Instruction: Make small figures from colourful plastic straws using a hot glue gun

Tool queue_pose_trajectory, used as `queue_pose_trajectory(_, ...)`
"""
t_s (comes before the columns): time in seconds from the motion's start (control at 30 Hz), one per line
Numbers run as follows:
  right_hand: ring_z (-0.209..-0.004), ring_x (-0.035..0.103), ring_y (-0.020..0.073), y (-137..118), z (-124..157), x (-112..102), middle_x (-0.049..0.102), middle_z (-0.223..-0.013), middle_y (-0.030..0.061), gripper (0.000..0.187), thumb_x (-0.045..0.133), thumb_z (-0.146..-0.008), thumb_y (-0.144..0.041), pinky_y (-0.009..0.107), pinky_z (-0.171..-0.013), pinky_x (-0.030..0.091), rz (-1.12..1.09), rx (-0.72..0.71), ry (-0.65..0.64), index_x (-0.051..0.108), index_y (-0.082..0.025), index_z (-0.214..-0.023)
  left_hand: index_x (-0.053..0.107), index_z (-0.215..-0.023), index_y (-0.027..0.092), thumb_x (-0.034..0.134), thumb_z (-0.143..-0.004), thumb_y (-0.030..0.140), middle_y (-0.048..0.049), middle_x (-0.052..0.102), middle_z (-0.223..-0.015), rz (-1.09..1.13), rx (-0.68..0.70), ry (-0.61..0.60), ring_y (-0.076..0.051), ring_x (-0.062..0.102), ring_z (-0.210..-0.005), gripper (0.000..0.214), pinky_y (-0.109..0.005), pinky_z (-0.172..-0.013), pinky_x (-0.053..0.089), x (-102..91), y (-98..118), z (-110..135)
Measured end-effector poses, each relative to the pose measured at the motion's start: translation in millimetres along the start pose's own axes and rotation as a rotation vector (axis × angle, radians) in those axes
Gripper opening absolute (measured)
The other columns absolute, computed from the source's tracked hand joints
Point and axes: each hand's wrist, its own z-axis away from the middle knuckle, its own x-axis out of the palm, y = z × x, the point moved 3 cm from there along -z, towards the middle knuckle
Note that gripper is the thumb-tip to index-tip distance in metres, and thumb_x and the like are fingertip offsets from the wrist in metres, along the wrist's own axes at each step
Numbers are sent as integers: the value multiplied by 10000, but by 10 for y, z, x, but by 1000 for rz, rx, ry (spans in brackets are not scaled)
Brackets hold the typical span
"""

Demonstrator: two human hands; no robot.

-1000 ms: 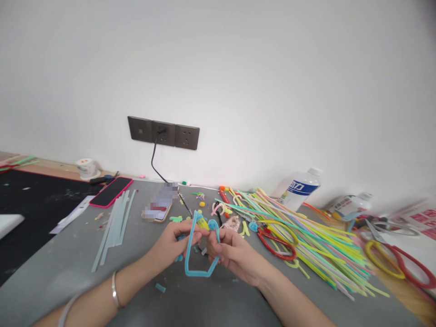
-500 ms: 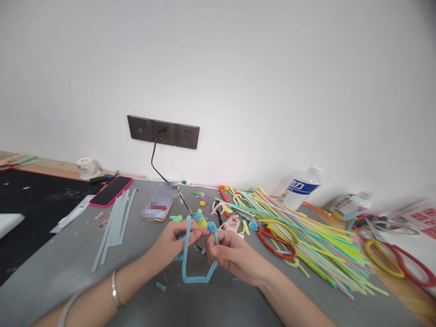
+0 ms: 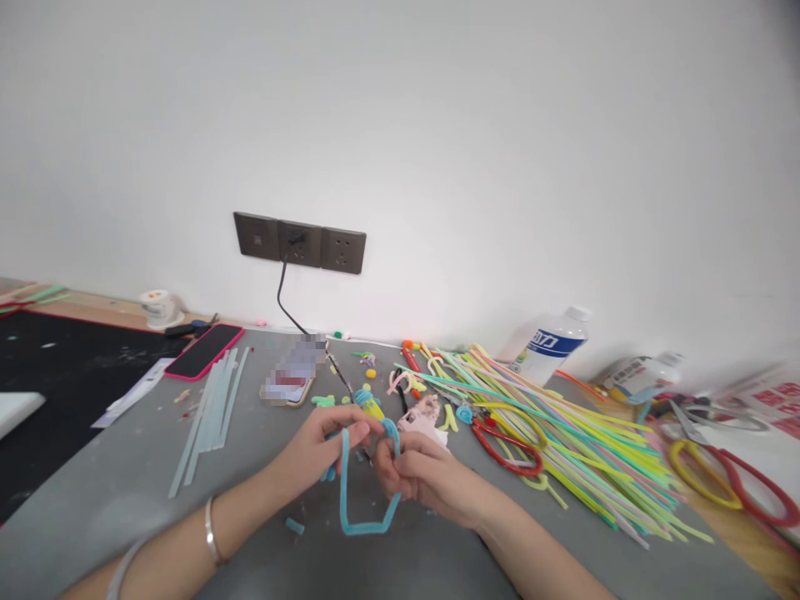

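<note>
A bent light-blue pipe cleaner (image 3: 364, 528) hangs in a loop between my hands, its top right end curled. With thumb and fingers my right hand (image 3: 431, 471) pinches its right side. My left hand (image 3: 325, 446) is closed around the other side of the work, its index fingertip at the curled end; the pipe cleaner's free left end stands up in front of its thumb. Part of the left grip is hidden. Just beyond my fingertips is a small blue and yellow fuzzy piece (image 3: 373, 407). A short blue scrap (image 3: 294, 526) lies on the grey mat (image 3: 250, 546).
Right: a heap of coloured pipe cleaners (image 3: 581, 442), red-and-yellow-handled scissors (image 3: 509, 446), more scissors (image 3: 731, 479) and a white bottle (image 3: 553, 346). Left: pale blue strips (image 3: 209, 421), a pink-edged phone (image 3: 205, 350). A second phone (image 3: 293, 371) lies behind, beside a black cable (image 3: 282, 304).
The loop has dropped slightly, and its left end sits lower and a little further right. The curled end has turned within my fingertips. Both hands stay in nearly the same place.
</note>
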Motion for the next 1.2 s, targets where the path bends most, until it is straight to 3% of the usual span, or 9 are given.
queue_pose_trajectory(0.17, -485, 238, 84, 10, 15, 57, 340, -516, -78, 114, 467, -743, -220, 262, -498, 170, 95, 26, -139, 413, -202, -644, 674, -857, 137, 624, -817, 587, -5, 591, -750, -26, -26, -27, -40, 408, -437, 455, -170, -396, 348, 18, -11, -16)
queue_pose_trajectory(0.33, -477, 225, 81, -12, 23, 79, 322, -499, -81, 163, 467, -776, -225, 270, -494, 157, 121, 69, -172, 393, -205, -632, 614, -870, 161, 691, -775, 535, 5, 556, -771, -78, -38, -66, -82, 474, -547, 394, -160, -406, 406, 40, -21, -21)
queue_pose_trajectory(0.4, -479, 250, 76, 2, 25, 65, 349, -507, -72, 202, 492, -801, -253, 265, -492, 169, 136, 102, -157, 433, -191, -618, 615, -833, 154, 685, -784, 526, 16, 536, -697, -125, -40, -105, -88, 475, -546, 382, -160, -417, 400, 55, -24, -15)
queue_pose_trajectory(0.5, -483, 304, 72, 34, 12, 12, 407, -531, -58, 271, 547, -868, -344, 256, -492, 192, 207, 96, -106, 556, -148, -680, 598, -789, 150, 662, -802, 534, 35, 509, -626, -131, -46, -68, -71, 439, -483, 389, -166, -412, 366, 44, -20, -15)
queue_pose_trajectory(0.67, -485, 302, 70, 39, -65, -122, 435, -559, -78, 337, 557, -927, -502, 234, -475, 194, 204, -122, 51, 552, -167, -888, 568, -770, 157, 660, -813, 524, 42, 535, -639, 7, -52, 21, -44, 410, -442, 381, -174, -437, 340, 10, 5, -32)
queue_pose_trajectory(0.83, -423, 249, 60, 5, -94, -161, 405, -470, -118, 339, 607, -903, -514, 224, -449, 188, 219, -201, 122, 497, -196, -859, 575, -762, 165, 686, -792, 514, 62, 489, -649, 57, -93, 35, -32, 391, -436, 367, -165, -428, 311, -6, -10, -43)
queue_pose_trajectory(1.07, -425, 275, 53, -21, -67, -142, 373, -473, -109, 378, 691, -815, -512, 218, -428, 182, 352, -111, 174, 522, -185, -725, 685, -765, 153, 677, -803, 444, 21, 555, -667, -205, -116, -113, -77, 471, -508, 294, -178, -451, 408, -48, -30, -51)
queue_pose_trajectory(1.2, -439, 292, 52, -32, -66, -142, 383, -497, -104, 374, 657, -843, -517, 215, -444, 208, 322, -141, 159, 541, -175, -747, 693, -761, 152, 655, -825, 437, 14, 568, -668, -222, -94, -89, -72, 466, -498, 295, -179, -455, 383, -69, -8, -48)
